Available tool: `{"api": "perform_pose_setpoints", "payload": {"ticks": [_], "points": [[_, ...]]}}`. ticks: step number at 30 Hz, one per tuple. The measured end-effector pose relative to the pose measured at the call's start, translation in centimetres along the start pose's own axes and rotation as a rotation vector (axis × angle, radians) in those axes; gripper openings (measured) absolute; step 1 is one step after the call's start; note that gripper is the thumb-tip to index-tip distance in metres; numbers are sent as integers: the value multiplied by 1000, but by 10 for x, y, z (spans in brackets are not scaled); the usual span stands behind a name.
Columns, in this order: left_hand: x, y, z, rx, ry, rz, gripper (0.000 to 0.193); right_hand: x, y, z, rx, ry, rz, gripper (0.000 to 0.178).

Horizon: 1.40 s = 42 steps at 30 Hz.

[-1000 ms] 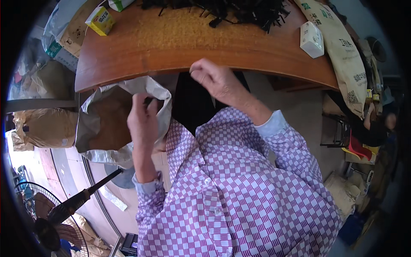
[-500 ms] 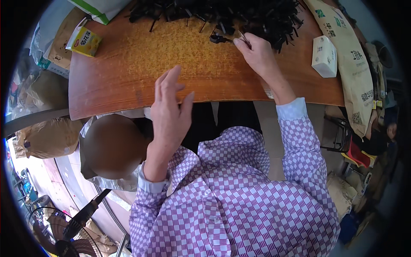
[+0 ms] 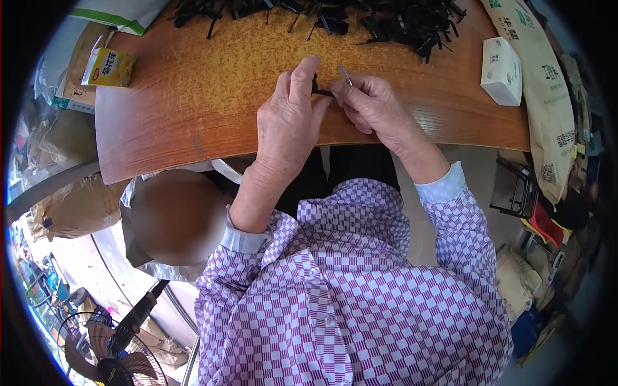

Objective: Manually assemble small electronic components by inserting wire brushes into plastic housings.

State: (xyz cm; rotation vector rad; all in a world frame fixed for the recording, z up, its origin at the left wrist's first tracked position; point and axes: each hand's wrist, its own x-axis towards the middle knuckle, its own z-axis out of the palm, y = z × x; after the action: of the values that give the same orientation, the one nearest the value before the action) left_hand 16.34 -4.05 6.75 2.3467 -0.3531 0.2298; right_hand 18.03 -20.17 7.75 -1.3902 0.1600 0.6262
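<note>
Over the near part of the table my left hand (image 3: 288,109) is closed, its thumb and forefinger pinching a small black part (image 3: 322,92) with a thin tail. Most of that part is hidden by the fingers. My right hand (image 3: 376,109) faces it, fingers closed around a slim metal tool (image 3: 346,76); its kind cannot be made out. The right fingertips meet the tail of the black part. Beyond both hands, a heap of similar black parts (image 3: 412,26) lies along the far side of the table.
The wooden table (image 3: 193,96) carries a yellow drink carton (image 3: 109,67) at left and a white box (image 3: 501,71) at right. A large printed sack (image 3: 547,96) hangs over its right edge. Below left are a round brown, blurred thing (image 3: 177,215) and a fan (image 3: 109,360).
My right hand has drawn back from the heap with the tool and a black part. My left hand has moved right and closed on the black part.
</note>
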Motion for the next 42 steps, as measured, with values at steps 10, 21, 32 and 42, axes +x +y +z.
{"api": "perform_pose_setpoints", "payload": {"ticks": [10,21,32,42], "points": [[-17,-8,3,94,114,69,52,-4,10,16,73,-29,-6,29],[-33,-14,-11,-546,100,-199,39,-10,8,43,-301,-19,-389,29],[-35,-15,-15,-744,-24,-259,29,-13,11,39,-666,-87,-452,23],[-25,0,-13,-337,21,-191,30,-9,20,37,-571,37,-589,13]]}}
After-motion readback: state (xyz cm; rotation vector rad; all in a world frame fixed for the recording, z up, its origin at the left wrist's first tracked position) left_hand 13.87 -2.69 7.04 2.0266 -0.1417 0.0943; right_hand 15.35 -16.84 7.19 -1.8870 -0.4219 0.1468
